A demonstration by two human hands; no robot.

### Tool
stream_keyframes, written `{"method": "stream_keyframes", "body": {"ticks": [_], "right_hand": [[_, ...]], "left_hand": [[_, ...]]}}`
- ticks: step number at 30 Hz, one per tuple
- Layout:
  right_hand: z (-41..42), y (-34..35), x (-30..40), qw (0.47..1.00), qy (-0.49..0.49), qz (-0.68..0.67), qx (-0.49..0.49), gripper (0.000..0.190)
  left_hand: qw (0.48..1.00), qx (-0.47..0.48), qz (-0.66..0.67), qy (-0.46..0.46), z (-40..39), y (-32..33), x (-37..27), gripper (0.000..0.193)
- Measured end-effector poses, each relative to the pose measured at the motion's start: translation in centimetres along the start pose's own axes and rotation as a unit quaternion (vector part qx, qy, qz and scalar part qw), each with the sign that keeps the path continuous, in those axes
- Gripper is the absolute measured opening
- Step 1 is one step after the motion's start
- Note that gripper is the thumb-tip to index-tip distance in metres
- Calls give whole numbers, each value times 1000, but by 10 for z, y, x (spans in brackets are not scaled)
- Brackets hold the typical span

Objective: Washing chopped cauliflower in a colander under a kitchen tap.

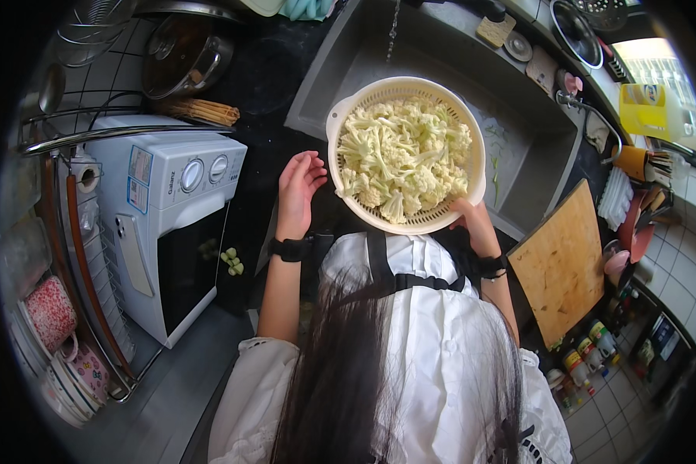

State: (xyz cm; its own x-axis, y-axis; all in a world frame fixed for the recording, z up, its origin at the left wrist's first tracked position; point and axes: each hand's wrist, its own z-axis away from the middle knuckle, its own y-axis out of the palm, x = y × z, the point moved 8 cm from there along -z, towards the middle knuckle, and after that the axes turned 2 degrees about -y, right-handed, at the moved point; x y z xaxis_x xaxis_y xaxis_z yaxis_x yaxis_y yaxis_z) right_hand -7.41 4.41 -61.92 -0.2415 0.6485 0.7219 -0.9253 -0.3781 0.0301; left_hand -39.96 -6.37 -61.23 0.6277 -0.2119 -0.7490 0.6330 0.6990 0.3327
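A cream plastic colander full of cauliflower florets is held over the near edge of a grey sink. My right hand grips its near right rim, the thumb over the edge. To the left of the colander is my left hand, apart from the rim, its fingers loosely curled and nothing seen in them. A thin stream of water falls into the sink beyond the colander. Green scraps lie on the sink floor at the right.
A wooden cutting board lies right of the sink. On the left stand a white microwave oven, a lidded pot and a wire dish rack. Several pale green pieces are beside the microwave. A curved metal faucet is at the right.
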Motion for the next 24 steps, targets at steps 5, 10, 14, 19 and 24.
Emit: {"method": "stream_keyframes", "body": {"ticks": [5,10,14,19,24], "right_hand": [[0,0,1,1000,3,2,-1,37],[1,0,0,1000,5,3,-6,37],[0,0,0,1000,6,-2,0,36],[0,1,2,1000,8,4,0,37],[0,-1,0,1000,10,1,-3,39]], "left_hand": [[999,8,-34,2,-1,3,5,20],[997,10,-70,0,-2,10,10,21],[993,-8,-114,39,-2,13,6,19],[989,7,-136,49,-4,16,5,17],[988,23,-144,53,-5,19,5,16]]}}
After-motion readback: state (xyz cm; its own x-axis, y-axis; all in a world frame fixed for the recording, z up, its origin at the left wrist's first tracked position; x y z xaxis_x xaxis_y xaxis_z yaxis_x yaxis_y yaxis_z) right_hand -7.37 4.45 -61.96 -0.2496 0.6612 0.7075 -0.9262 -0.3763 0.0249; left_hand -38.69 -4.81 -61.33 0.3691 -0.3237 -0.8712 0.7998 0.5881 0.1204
